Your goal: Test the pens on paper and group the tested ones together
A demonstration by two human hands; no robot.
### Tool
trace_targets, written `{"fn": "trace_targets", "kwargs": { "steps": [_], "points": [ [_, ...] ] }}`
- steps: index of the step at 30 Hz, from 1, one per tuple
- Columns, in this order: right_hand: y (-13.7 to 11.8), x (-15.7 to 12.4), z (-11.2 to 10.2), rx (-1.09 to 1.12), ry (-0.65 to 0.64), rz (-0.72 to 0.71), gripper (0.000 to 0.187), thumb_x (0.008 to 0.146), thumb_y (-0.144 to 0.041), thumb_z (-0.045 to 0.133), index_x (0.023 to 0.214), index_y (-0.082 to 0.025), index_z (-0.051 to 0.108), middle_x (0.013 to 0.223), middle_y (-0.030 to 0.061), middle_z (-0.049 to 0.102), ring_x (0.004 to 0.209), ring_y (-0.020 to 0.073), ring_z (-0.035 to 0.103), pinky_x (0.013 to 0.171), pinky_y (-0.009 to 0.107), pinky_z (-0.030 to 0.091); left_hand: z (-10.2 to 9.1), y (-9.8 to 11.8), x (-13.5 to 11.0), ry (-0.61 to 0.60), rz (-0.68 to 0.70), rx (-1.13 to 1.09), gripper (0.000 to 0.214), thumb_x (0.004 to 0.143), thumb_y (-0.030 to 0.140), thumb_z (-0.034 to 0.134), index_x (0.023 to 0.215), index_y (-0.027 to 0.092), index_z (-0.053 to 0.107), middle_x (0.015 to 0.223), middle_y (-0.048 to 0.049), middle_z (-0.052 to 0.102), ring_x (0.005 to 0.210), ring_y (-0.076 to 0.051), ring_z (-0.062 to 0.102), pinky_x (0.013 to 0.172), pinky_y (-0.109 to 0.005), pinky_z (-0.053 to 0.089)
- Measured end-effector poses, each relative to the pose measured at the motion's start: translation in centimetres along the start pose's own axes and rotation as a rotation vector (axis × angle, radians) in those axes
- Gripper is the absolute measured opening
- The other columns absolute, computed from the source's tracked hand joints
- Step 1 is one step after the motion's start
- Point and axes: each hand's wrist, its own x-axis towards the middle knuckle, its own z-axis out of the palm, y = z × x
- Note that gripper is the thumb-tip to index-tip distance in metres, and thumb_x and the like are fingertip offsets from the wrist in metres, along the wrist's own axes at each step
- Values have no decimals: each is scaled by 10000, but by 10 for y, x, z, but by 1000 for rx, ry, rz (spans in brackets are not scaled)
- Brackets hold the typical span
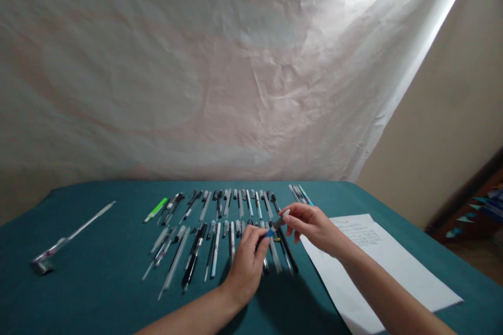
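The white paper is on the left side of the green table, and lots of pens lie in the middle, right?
No, the paper is on the right side of the table, as the head view shows. The pens do lie in the middle.

The writing (359,233) on the paper (408,272) is illegible

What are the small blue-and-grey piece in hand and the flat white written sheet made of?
The small blue-and-grey piece: probably smooth plastic, from its even colours, though blur leaves that open. The white sheet: apparently matt paper, thin, without shine.
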Motion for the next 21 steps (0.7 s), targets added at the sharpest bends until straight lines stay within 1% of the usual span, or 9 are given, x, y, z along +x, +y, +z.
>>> {"fn": "trace_targets", "kwargs": {
  "steps": [7, 11, 16, 21],
  "points": [
    [-4, -3, -6, -88, 4, 17, 321, 751, -446, 571, 857, -145, 607, 679, 15, 593, 605, 125, 575, 473, 217, 473, -1, 0, 1, -9, 0, -6, 224, 889, 281, 399, 1002, 204, 577, 934, -51, 540, 908, -189, 504, 825, -313, 391],
    [-6, -4, -12, -85, -42, 37, 304, 758, -422, 575, 838, -131, 604, 658, 13, 592, 594, 118, 573, 490, 221, 472, -1, 0, 1, -7, 4, -13, 232, 887, 274, 410, 1015, 206, 591, 935, -48, 546, 904, -186, 509, 824, -304, 386],
    [-6, -6, -16, -87, -52, 25, 304, 765, -403, 577, 913, -138, 590, 682, 17, 606, 591, 115, 575, 511, 231, 481, -1, 1, 0, -30, -4, -31, 246, 891, 270, 409, 1050, 205, 585, 940, -49, 536, 895, -177, 508, 814, -293, 389],
    [-7, -8, -19, -249, -66, 16, 284, 780, -402, 558, 876, -143, 625, 655, 28, 618, 592, 129, 583, 532, 240, 484, -2, 1, 1, -42, 4, -24, 249, 891, 275, 413, 1045, 207, 597, 920, -44, 530, 888, -173, 508, 803, -285, 391]
  ]
}}
